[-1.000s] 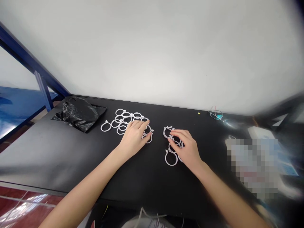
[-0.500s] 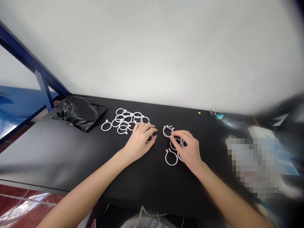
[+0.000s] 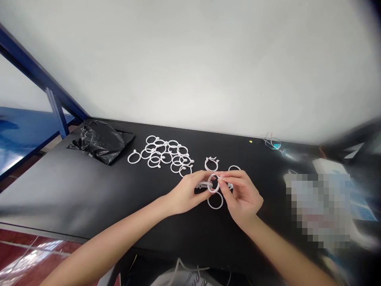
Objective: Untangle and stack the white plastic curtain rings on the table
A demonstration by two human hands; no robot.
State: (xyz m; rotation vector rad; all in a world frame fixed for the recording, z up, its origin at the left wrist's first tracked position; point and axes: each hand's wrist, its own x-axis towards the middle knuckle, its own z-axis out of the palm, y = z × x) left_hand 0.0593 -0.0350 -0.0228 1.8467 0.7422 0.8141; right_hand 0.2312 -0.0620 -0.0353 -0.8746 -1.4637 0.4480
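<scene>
Black table (image 3: 74, 190) against white wall (image 3: 190, 59)

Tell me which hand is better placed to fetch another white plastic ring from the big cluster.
Probably left. The left hand lies nearer the cluster of white plastic rings; the right hand sits farther away, and both pinch one ring.

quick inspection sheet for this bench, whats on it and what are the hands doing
surface: black table, matte
job's things: held ring, white; ring pile to its left; loose ring by the hands
clutter: black plastic bag far left; small clear item far right
grips: left hand and right hand both pinch the held ring
cables: thin white cord below the near edge
surroundings: white wall; blue frame at left
</scene>
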